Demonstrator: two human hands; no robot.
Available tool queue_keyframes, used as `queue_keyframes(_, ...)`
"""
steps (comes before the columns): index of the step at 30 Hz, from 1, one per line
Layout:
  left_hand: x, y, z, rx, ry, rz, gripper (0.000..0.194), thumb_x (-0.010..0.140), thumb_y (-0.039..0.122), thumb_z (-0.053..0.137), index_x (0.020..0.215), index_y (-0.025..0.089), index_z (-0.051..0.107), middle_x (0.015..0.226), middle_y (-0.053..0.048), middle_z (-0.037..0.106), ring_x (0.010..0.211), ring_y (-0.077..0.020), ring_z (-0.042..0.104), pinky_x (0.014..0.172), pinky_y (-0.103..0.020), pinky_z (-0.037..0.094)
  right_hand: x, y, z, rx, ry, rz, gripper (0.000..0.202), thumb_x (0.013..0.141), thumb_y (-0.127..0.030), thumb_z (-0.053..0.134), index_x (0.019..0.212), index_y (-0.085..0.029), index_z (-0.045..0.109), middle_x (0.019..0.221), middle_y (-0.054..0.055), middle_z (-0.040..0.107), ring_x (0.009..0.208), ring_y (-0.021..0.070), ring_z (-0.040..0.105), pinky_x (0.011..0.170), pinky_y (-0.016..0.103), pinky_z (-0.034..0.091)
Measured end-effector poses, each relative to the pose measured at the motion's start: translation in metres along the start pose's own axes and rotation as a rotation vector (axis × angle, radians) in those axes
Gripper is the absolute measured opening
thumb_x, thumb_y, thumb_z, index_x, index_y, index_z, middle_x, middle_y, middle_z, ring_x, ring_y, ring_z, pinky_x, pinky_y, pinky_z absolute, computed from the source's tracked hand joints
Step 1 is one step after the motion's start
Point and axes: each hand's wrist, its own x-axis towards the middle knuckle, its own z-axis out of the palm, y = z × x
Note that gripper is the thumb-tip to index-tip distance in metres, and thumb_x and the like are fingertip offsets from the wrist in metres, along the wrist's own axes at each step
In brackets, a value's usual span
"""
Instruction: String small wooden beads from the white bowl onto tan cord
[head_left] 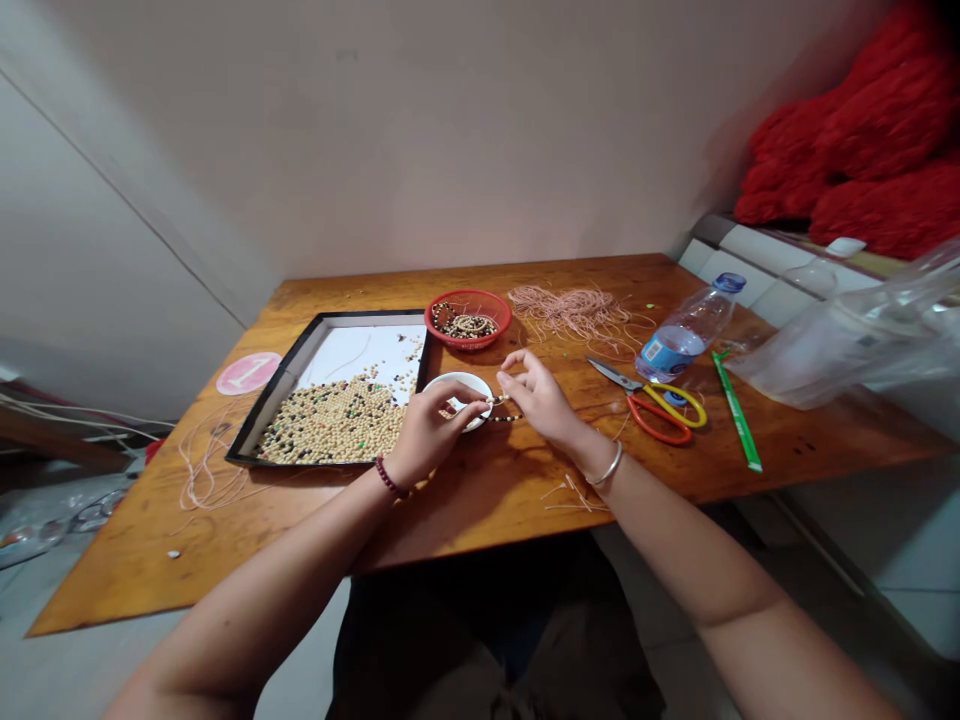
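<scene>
My left hand [431, 430], a dark red bead bracelet at its wrist, pinches a string of beads [504, 418] between thumb and fingertips. The strung beads are pale and black. My right hand [541, 398] wears a silver bangle at the wrist, and its curled fingers close on the same string a little to the right. Just behind both hands stands a small white bowl [480, 382], partly hidden by the left hand. Left of it lies a black-rimmed tray [321, 318] with many loose beads [337, 425], mostly pale, heaped in its near part.
A red basket [469, 343] of strung beads stands behind the bowl. Pink cord [570, 310] lies beside it. To the right are scissors [652, 400], a water bottle [679, 335], a green strip [736, 415] and a plastic bag [832, 340]. A pink round sign [247, 374] lies left.
</scene>
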Motion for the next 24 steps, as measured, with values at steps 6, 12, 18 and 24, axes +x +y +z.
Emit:
queue_keyframes(6, -0.0008, 0.0015, 0.0008, 0.022, 0.022, 0.028, 0.021, 0.085, 0.039, 0.065, 0.081, 0.019, 0.068, 0.083, -0.005, 0.071, 0.076, -0.0151, 0.062, 0.067, -0.025, 0.045, 0.0001, 0.0017, 0.0013, -0.001, 0.052, -0.064, 0.029, 0.084, -0.045, 0.057, 0.092, -0.022, 0.040, 0.057, -0.008, 0.045, 0.048, 0.0083, 0.040, 0.048, 0.022, 0.025)
queue_keyframes(12, -0.0014, -0.0004, 0.0024, 0.023, 0.055, 0.013, 0.022, 0.083, 0.040, 0.067, 0.080, 0.019, 0.069, 0.084, -0.005, 0.071, 0.078, -0.0163, 0.063, 0.069, -0.026, 0.045, 0.0008, 0.0016, 0.0013, -0.001, 0.075, -0.093, 0.031, 0.084, -0.047, 0.057, 0.090, -0.023, 0.040, 0.056, -0.009, 0.038, 0.047, 0.0083, 0.036, 0.047, 0.023, 0.023)
queue_keyframes(18, -0.0013, -0.0017, 0.0031, -0.042, 0.066, -0.026, 0.022, 0.083, 0.040, 0.067, 0.082, 0.019, 0.069, 0.084, -0.005, 0.071, 0.077, -0.0159, 0.063, 0.069, -0.025, 0.047, 0.0027, 0.0005, -0.0014, 0.035, 0.007, 0.063, 0.037, 0.079, -0.053, 0.061, 0.089, -0.023, 0.041, 0.054, -0.009, 0.043, 0.044, 0.0071, 0.036, 0.042, 0.020, 0.021)
queue_keyframes(24, -0.0014, 0.0001, 0.0020, -0.033, 0.081, -0.027, 0.021, 0.086, 0.038, 0.063, 0.086, 0.018, 0.066, 0.088, -0.004, 0.068, 0.080, -0.0144, 0.062, 0.073, -0.024, 0.049, 0.0027, 0.0027, -0.0043, -0.004, -0.182, 0.225, 0.046, 0.080, -0.065, 0.052, 0.076, -0.020, 0.045, 0.056, -0.005, 0.047, 0.045, 0.0088, 0.044, 0.041, 0.021, 0.033)
